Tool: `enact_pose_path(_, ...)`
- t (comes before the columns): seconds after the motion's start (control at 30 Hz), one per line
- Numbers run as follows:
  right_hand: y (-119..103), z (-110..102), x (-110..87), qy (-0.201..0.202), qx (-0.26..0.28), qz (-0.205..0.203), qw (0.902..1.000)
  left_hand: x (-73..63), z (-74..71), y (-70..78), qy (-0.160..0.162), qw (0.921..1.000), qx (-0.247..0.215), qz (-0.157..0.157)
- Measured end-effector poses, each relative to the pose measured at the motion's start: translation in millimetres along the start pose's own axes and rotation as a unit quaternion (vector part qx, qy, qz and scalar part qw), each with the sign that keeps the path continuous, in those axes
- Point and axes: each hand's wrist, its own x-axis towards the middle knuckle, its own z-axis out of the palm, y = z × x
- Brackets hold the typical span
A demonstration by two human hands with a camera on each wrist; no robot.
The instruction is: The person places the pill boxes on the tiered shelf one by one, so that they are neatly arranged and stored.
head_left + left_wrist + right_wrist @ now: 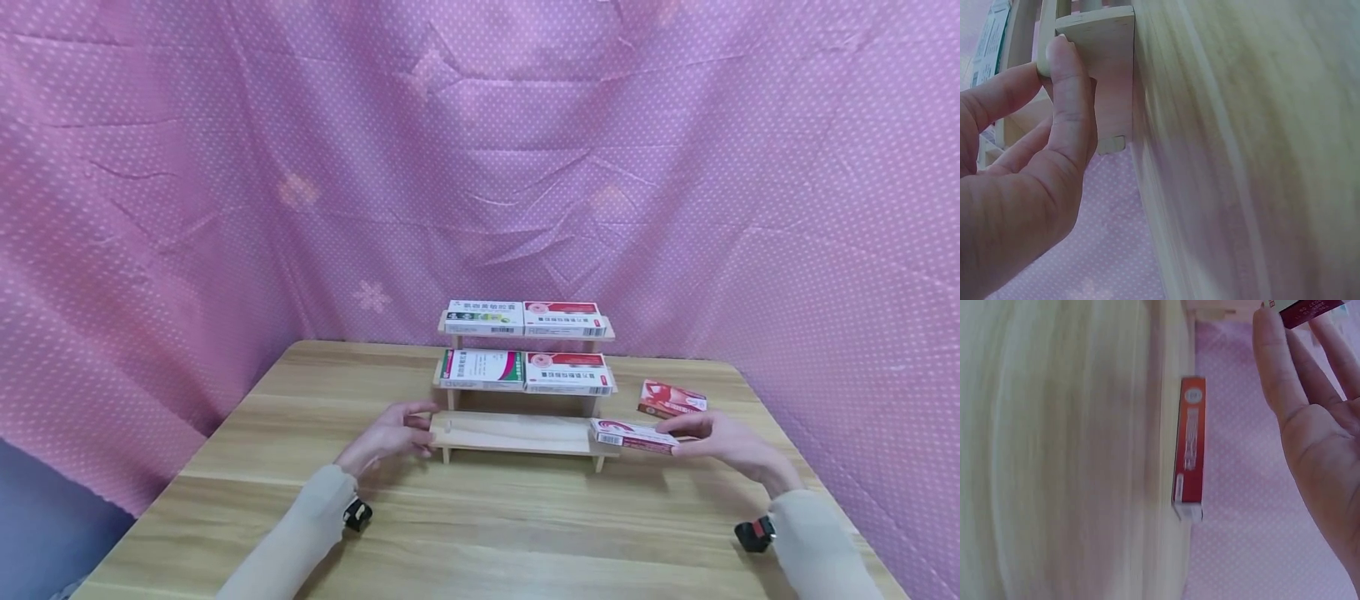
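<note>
A three-tier wooden stand point(517, 432) is on the table. My left hand point(388, 435) pinches the left end of its lowest shelf between thumb and fingers, as the left wrist view shows closely. At that shelf's other end, my right hand point(723, 446) holds a white and magenta medicine box point(630, 435) by its right end. The box's left end is over the shelf; whether it touches the wood I cannot tell. In the right wrist view only a corner of this box point(1313, 309) shows, at the fingertips.
A red medicine box point(672, 398) lies on the table right of the stand. The middle shelf bears a white-and-green box point(482, 369) and a red-and-white box point(567, 372). On the top shelf are another white-and-green box point(484, 317) and red-and-white box point(564, 318). Pink dotted cloth point(480, 167) hangs behind.
</note>
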Motion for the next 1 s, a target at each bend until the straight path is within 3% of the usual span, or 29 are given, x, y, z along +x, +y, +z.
enact_pose_path(0.4,-20,35,22.2,-0.02,0.038,0.004,0.9991,-1.0,-1.7,-2.0,-0.001,1.0,0.007,-0.001)
enact_pose_path(1.0,-46,90,50.1,0.044,0.018,0.025,0.9986,-0.6,-0.3,-0.9,0.003,0.9999,0.014,-0.001)
